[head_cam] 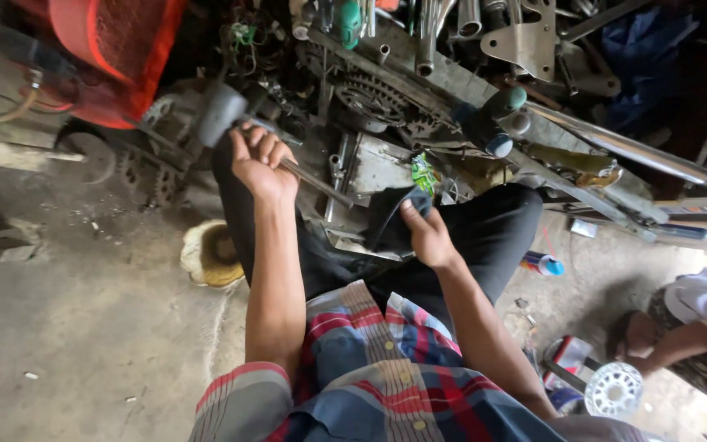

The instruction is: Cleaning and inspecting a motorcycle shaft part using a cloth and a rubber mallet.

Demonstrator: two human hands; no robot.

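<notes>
My left hand [260, 164] is closed around a thin metal rod [321, 183] that ends in a grey rubber-headed mallet-like head [219, 112] at the upper left. My right hand [425, 232] grips a curved black rubber strip or tube [388, 214] just below a small green packet [423, 173]. Both hands work over a heap of greasy metal parts between my knees, with a toothed sprocket [371, 98] just beyond them. My black trousers and plaid shirt fill the lower middle.
A red machine body [112, 49] stands at the upper left. A chrome pipe [623, 147] runs across the upper right. A worn round yellow pad [210, 254] lies on the concrete floor. Another person's hand and sleeve [697, 327] sit at the right, near a white perforated disc [614, 390].
</notes>
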